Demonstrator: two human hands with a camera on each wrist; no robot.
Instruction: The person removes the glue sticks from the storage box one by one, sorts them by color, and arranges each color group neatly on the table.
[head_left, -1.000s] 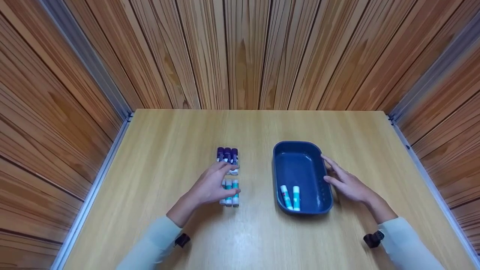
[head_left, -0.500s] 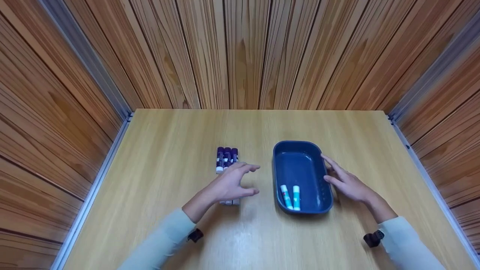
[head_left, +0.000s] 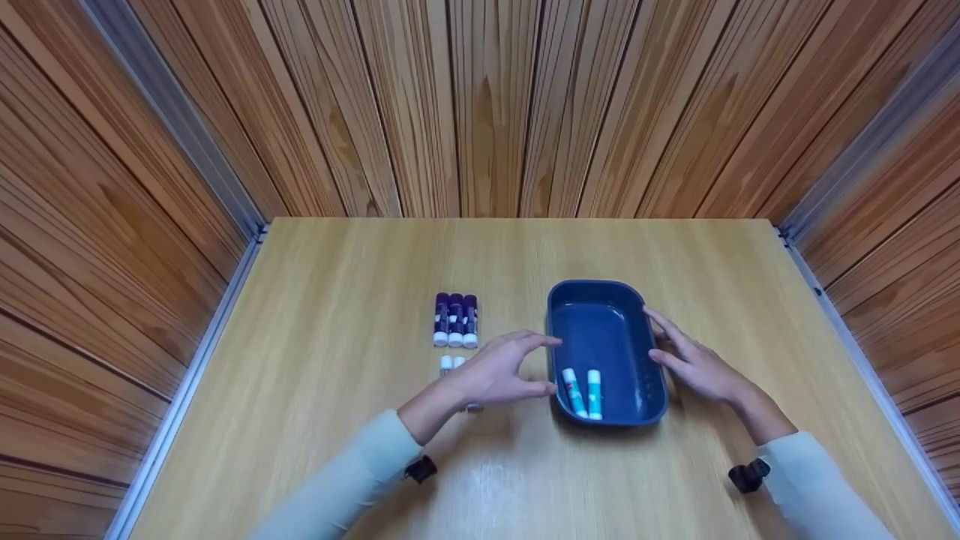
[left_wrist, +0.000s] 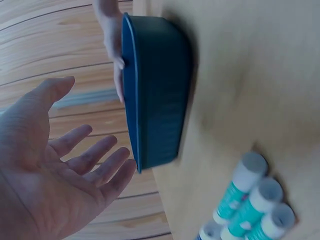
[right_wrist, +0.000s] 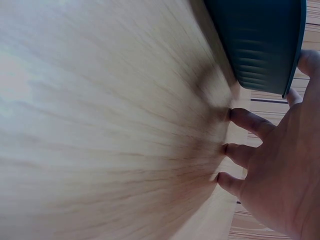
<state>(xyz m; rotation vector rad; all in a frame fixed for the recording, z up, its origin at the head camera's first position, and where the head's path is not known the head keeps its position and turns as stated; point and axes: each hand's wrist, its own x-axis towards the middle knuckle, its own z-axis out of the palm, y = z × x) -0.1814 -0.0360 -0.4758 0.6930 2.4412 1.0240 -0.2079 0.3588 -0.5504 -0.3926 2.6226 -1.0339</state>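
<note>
My left hand [head_left: 496, 372] hangs at the left side of a dark blue tray [head_left: 600, 330], fingers spread and palm empty, as the left wrist view shows. In the tray's near end lie two teal-and-white glue sticks [head_left: 594, 394]. My right hand [head_left: 697, 367] rests against the tray's right side, thumb and index at its rim. The right wrist view shows its other fingers [right_wrist: 250, 124] straight and reaching down to the table. Beneath my left forearm and hand, a row of three teal glue sticks [left_wrist: 247, 212] is partly hidden in the head view.
Three glue sticks with purple caps [head_left: 455, 321] lie side by side, left of the tray and beyond the teal row. All stand on a light wooden table [head_left: 337, 300]. Wood-plank walls [head_left: 487, 112] close off the back and both sides.
My left hand has moved right, from above the glue sticks on the table to the tray's left edge, uncovering the purple ones. My right hand and the tray have stayed put.
</note>
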